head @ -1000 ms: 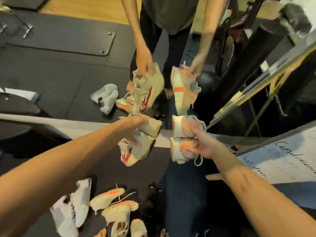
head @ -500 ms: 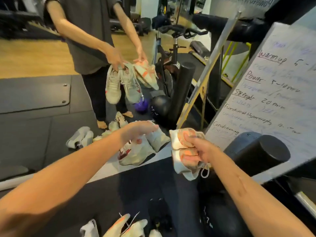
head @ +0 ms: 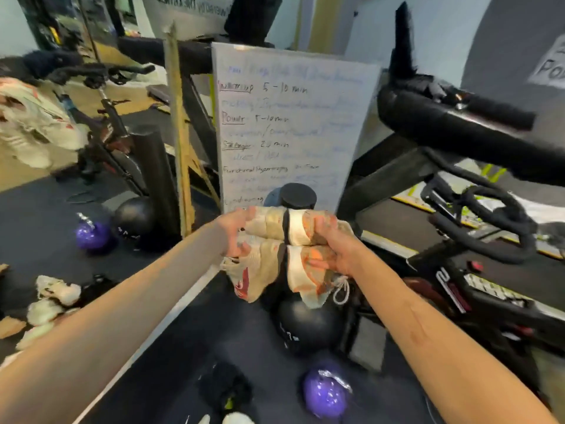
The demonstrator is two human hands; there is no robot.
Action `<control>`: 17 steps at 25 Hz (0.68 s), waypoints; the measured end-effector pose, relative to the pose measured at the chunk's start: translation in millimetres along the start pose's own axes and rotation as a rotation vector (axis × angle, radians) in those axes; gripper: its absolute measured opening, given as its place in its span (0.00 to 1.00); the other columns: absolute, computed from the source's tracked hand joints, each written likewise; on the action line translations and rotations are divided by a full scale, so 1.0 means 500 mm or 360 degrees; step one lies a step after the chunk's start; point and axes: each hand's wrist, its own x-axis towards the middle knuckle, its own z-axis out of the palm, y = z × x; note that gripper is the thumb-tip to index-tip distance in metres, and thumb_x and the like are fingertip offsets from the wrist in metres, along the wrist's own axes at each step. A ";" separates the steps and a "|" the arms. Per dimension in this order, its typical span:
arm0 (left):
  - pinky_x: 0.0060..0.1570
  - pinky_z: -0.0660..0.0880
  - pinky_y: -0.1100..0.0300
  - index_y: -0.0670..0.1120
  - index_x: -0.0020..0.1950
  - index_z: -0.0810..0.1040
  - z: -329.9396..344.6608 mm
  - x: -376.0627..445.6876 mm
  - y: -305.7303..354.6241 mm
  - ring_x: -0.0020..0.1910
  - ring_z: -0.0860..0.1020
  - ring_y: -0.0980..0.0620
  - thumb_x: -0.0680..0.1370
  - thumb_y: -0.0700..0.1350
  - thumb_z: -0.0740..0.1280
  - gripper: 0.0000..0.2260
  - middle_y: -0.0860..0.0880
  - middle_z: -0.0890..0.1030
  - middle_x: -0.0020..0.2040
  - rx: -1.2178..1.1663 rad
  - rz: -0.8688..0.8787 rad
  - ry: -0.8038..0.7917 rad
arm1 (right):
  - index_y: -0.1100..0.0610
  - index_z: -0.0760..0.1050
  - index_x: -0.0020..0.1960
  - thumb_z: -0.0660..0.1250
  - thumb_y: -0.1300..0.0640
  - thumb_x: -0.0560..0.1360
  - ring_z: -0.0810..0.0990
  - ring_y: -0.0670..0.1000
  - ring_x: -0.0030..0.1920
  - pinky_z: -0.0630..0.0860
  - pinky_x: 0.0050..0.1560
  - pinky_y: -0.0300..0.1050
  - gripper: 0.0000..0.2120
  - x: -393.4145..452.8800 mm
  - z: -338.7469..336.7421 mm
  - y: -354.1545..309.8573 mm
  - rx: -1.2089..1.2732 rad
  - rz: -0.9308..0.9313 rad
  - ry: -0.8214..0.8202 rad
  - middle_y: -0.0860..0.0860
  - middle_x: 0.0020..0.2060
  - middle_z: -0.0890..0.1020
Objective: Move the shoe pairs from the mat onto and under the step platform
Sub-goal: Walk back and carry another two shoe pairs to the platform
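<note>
Where a gap showed before, both hands' [head: 238, 237] shoe pairs [head: 290, 231] now touching.

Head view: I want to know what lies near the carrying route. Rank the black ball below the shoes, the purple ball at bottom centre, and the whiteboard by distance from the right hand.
1. Black ball: on the floor, just below the right hand.
2. Purple ball: on the floor, lower in view, nearer the camera.
3. Whiteboard: upright, ahead of the hand, behind a black roller.
</note>
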 end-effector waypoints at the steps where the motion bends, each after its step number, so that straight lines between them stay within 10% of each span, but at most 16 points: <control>1: 0.23 0.67 0.63 0.50 0.62 0.72 0.062 0.000 -0.001 0.42 0.69 0.52 0.76 0.54 0.68 0.17 0.49 0.72 0.57 0.0010 0.0006 -0.0136 | 0.52 0.71 0.65 0.67 0.44 0.76 0.81 0.56 0.45 0.79 0.25 0.47 0.21 -0.019 -0.064 -0.004 0.0035 -0.0053 0.0109 0.55 0.56 0.79; 10: 0.16 0.54 0.70 0.50 0.47 0.73 0.702 -0.148 -0.141 0.21 0.65 0.58 0.77 0.58 0.66 0.12 0.51 0.73 0.44 0.0444 0.0102 -0.0519 | 0.56 0.70 0.70 0.70 0.37 0.71 0.81 0.57 0.55 0.82 0.45 0.55 0.34 -0.281 -0.675 0.074 0.0212 -0.0191 0.0988 0.56 0.64 0.76; 17: 0.17 0.56 0.72 0.51 0.58 0.70 1.153 -0.290 -0.334 0.24 0.61 0.56 0.79 0.59 0.61 0.14 0.49 0.72 0.45 0.0832 0.0019 -0.1069 | 0.59 0.74 0.61 0.67 0.40 0.75 0.77 0.50 0.33 0.76 0.27 0.44 0.25 -0.572 -1.045 0.203 0.0460 -0.0214 0.1262 0.54 0.48 0.77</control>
